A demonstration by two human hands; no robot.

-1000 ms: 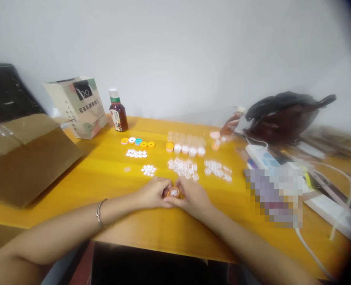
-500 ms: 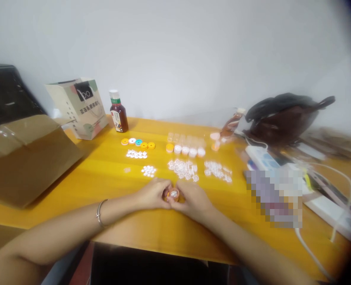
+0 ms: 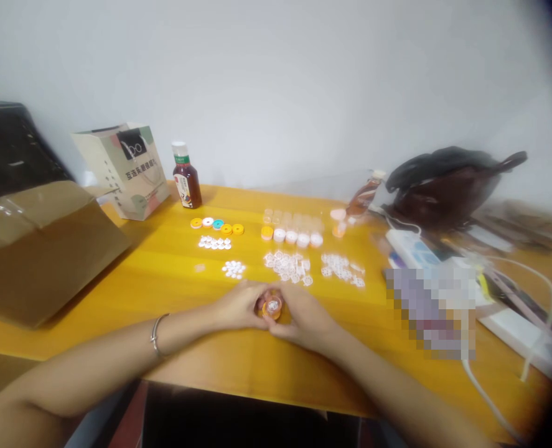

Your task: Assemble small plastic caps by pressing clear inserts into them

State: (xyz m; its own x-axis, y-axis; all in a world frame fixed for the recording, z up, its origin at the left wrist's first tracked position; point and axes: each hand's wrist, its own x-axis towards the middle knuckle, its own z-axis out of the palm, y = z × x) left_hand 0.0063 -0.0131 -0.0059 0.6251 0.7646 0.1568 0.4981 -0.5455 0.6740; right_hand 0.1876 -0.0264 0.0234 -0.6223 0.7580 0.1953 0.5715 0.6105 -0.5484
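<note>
Near the front of the table, my left hand (image 3: 242, 305) and my right hand (image 3: 304, 316) close together around a small round container (image 3: 273, 307). It has an orange part below and a clear top with a whitish mark in it. Both thumbs are on the near side; my hands hide most of the far fingers. Just beyond lie several small white discs (image 3: 233, 269) and a patch of clear plastic pieces (image 3: 287, 266). More clear pieces (image 3: 341, 269) are to the right.
Behind are rows of orange, white and teal round caps (image 3: 218, 224), white-topped containers (image 3: 291, 237) and clear cups (image 3: 287, 219). A cardboard box (image 3: 46, 249), paper bag (image 3: 138, 174) and dark bottle (image 3: 187, 180) stand left. Power strips (image 3: 411, 249) and a black bag (image 3: 448, 186) are right.
My fingers have shifted slightly around the small round container, and more of its orange part shows between my thumbs. The things on the table have stayed put.
</note>
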